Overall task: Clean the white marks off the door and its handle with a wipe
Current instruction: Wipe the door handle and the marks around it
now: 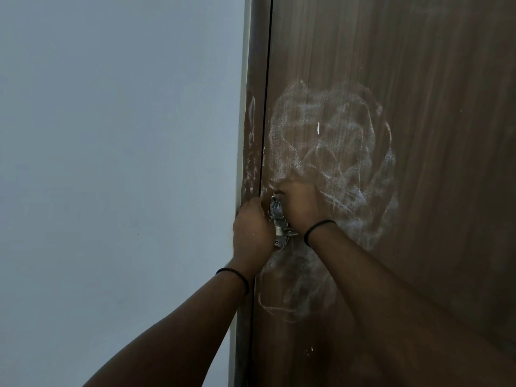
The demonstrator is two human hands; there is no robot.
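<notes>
The brown wooden door point(418, 135) carries wide white smeared marks point(329, 141) above the handle and more white marks below it point(296, 289). The metal handle plate point(276, 213) shows between my two hands. My right hand point(298, 208) is curled over the handle and grips a pale, crumpled wipe point(289, 233) whose edge sticks out under the palm. My left hand point(251, 227) sits at the door's edge beside the plate, fingers curled away from the camera. What they hold is hidden.
The brown door frame point(252, 152) left of the door has white streaks too. A plain grey-blue wall point(111, 163) fills the left half of the view. A thin dark gap runs between frame and door.
</notes>
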